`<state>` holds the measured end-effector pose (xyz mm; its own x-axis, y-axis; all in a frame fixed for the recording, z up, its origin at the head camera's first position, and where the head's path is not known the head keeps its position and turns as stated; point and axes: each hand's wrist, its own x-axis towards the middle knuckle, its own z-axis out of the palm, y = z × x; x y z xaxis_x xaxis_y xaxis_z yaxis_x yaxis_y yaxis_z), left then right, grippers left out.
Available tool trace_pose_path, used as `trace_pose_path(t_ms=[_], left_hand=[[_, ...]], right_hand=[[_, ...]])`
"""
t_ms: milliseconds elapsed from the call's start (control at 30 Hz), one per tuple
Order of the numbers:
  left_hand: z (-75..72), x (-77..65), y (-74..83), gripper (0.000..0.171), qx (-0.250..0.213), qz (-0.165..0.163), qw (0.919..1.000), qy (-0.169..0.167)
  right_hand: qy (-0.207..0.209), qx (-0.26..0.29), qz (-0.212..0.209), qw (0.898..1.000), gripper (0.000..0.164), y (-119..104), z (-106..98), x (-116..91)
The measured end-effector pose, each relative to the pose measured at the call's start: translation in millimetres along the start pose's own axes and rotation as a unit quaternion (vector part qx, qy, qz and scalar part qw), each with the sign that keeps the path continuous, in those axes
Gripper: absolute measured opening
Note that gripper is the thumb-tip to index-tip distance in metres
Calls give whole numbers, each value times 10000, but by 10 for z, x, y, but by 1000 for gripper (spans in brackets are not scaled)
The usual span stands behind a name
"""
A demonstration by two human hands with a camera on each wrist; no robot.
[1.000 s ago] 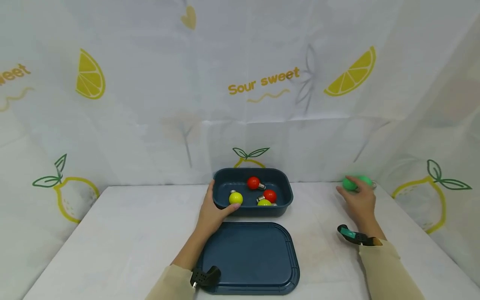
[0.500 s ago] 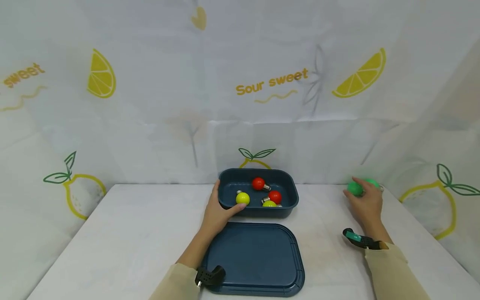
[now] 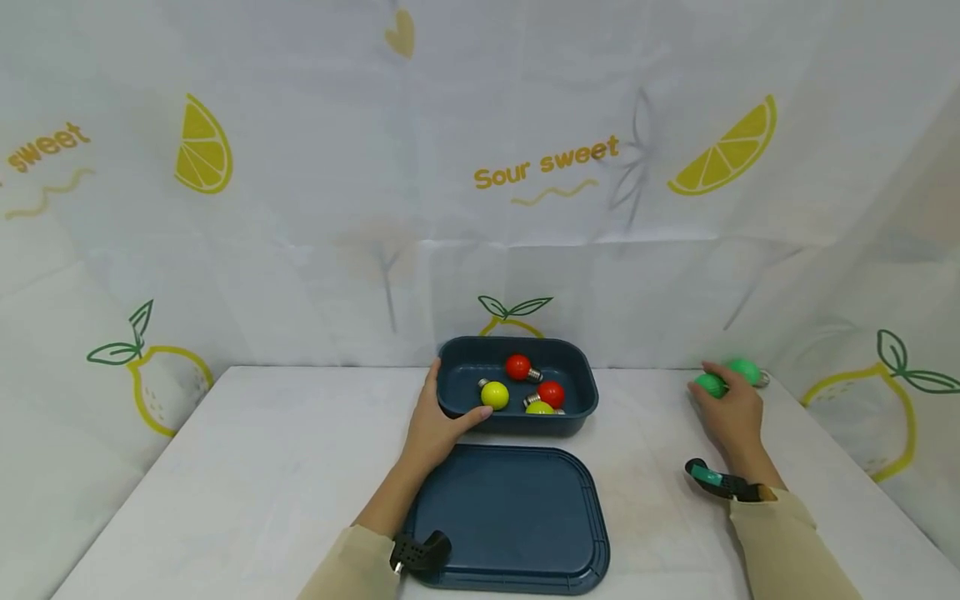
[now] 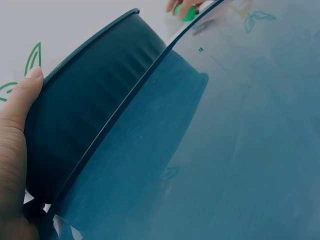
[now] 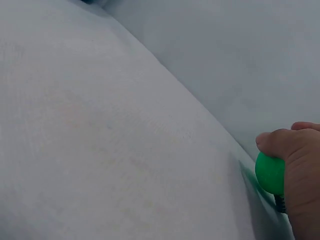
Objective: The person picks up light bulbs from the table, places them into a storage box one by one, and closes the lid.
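A dark blue plastic box (image 3: 517, 425) stands at the back of the table. Inside are red bulbs (image 3: 517, 367) and yellow bulbs (image 3: 495, 395). My left hand (image 3: 431, 429) grips its left front corner, thumb on the front rim. In the left wrist view that thumb lies against the box wall (image 4: 95, 95). At the far right, my right hand (image 3: 731, 412) pinches a green light bulb (image 3: 710, 384) between thumb and fingers; in the right wrist view the green bulb (image 5: 270, 173) shows its dark threaded base. A second green bulb (image 3: 744, 371) lies just beyond the fingers.
A dark blue lid (image 3: 510, 517) lies flat in front of the box, partly under my left forearm. Behind the white table (image 3: 262, 467) hangs a white curtain (image 3: 315, 167) with lemon prints, meeting the back edge close to the green bulbs.
The head view has shifted slightly. One yellow bulb has rolled a little to the right in the box. The pinched green bulb has come slightly nearer the front; the left hand keeps its place.
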<state>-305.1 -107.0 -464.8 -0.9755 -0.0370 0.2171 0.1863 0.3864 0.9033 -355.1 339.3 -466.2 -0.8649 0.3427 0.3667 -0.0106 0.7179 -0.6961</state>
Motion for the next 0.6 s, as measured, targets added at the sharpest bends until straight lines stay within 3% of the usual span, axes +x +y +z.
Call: trace_pose_path(t_ms=[600], left_hand=[[-1,0,-5,114,-20,9,10000,-10]], right_hand=[[50,-205,-331,9992,42,-13,39,-57]])
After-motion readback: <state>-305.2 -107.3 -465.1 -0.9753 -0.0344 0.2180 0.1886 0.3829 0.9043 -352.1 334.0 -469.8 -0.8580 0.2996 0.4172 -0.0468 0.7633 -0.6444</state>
